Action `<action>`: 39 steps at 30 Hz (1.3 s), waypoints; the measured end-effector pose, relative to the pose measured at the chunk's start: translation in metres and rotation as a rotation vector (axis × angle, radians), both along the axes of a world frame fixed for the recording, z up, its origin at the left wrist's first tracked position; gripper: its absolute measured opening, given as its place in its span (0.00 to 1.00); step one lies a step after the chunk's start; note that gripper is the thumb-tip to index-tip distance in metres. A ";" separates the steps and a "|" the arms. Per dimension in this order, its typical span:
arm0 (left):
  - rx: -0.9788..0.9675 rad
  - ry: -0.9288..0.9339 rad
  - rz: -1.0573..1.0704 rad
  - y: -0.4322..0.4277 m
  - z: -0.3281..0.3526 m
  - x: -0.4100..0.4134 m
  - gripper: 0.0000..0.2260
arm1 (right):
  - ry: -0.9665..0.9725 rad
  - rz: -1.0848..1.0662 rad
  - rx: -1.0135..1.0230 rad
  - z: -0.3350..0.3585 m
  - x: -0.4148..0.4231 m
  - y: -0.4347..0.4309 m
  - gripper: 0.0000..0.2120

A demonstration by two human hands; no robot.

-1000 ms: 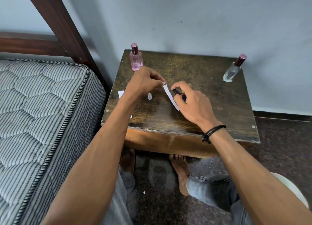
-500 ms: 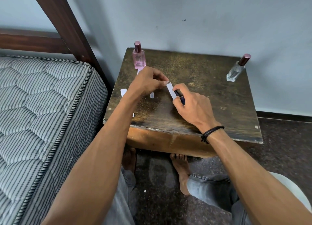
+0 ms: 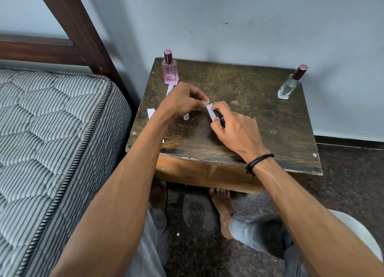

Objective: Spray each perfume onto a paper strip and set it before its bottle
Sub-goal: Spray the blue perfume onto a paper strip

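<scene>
Left hand (image 3: 182, 103), right hand (image 3: 235, 128): fingers curled.

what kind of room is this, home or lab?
Likely a bedroom at home: a striped mattress on a dark wooden bed frame sits beside a worn wooden table against a plain wall.

A worn dark wooden table (image 3: 259, 110) was seen at the centre, set against a pale wall (image 3: 270, 37) at 12 o'clock. A small dark mark (image 3: 225, 23) was noted on the wall above the table. A striped quilted mattress (image 3: 52, 141) was seen at 9 o'clock, just beside the table, with a dark wooden bed frame (image 3: 83, 33) behind it at 11 o'clock. A speckled dark floor (image 3: 342, 183) was shown at 4 o'clock, a white seat (image 3: 357, 231) at 5 o'clock, and a white scrap (image 3: 177, 234) on the floor at 6 o'clock.
</scene>
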State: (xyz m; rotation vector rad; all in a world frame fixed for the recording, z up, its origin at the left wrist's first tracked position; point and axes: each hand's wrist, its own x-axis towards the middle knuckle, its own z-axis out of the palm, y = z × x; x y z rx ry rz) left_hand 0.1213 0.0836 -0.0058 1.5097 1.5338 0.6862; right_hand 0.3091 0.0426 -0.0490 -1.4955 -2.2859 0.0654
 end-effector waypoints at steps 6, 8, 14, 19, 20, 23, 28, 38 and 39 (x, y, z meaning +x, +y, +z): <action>-0.010 -0.038 0.013 -0.001 0.002 -0.001 0.05 | 0.003 -0.004 -0.002 0.000 0.000 0.000 0.12; -0.011 -0.049 0.018 -0.001 0.003 -0.002 0.05 | 0.006 -0.004 -0.003 0.000 0.000 0.000 0.11; -0.010 -0.060 0.024 -0.001 0.003 -0.002 0.05 | 0.021 0.007 -0.011 0.000 0.001 -0.001 0.09; -0.012 -0.064 0.028 -0.001 0.004 -0.002 0.05 | 0.091 -0.027 0.027 0.002 0.001 -0.001 0.08; -0.011 -0.066 0.034 -0.001 0.004 -0.002 0.05 | 0.110 -0.042 0.031 0.002 0.001 -0.001 0.09; -0.005 -0.075 0.054 0.001 0.003 -0.006 0.04 | 0.179 -0.083 0.018 0.003 0.001 0.001 0.12; 0.016 -0.089 0.100 0.001 0.004 -0.012 0.04 | 0.162 -0.058 -0.007 0.003 0.001 0.001 0.13; 0.013 -0.097 0.136 0.004 0.001 -0.019 0.04 | 0.042 0.008 -0.034 0.002 0.000 0.000 0.10; 0.013 -0.101 0.137 0.004 0.001 -0.020 0.04 | 0.038 0.006 -0.033 0.002 0.000 0.000 0.10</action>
